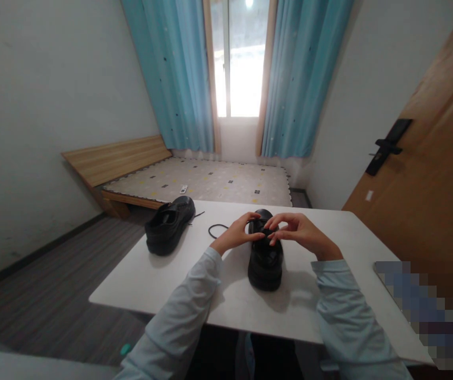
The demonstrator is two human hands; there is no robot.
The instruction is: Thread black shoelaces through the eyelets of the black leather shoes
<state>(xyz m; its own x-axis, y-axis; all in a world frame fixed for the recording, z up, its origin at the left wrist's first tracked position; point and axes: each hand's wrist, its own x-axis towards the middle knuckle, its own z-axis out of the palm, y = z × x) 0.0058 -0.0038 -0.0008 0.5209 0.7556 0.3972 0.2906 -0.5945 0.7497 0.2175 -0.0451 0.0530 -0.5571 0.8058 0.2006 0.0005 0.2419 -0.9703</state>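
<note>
Both my hands are on the black shoe (266,269) sitting upright on the white table (147,287), right in front of me, heel towards me and toe pointing away. My left hand (239,232) comes in from the left, thumb and forefinger spread, with the dark upper of the shoe between them. My right hand (299,232) comes in from the other side, fingers curled, thumb and fingertips close together over the lacing area. Black on black is hopeless though, so I honestly can't tell if either hand is pinching any lace.

There's a loop of thin black cord (218,225) on the tabletop just beside my left hand. The second shoe (171,224) is over near the table's left edge, well apart from the one I'm on, also upright, toe angled away and to the right, with a bit of lace sticking out on its right side.

Past the table there's a bed (222,179) with a patterned top and a small white remote-looking thing (184,189) on it, then blue curtains (305,79) either side of a bright window (244,79).
</note>
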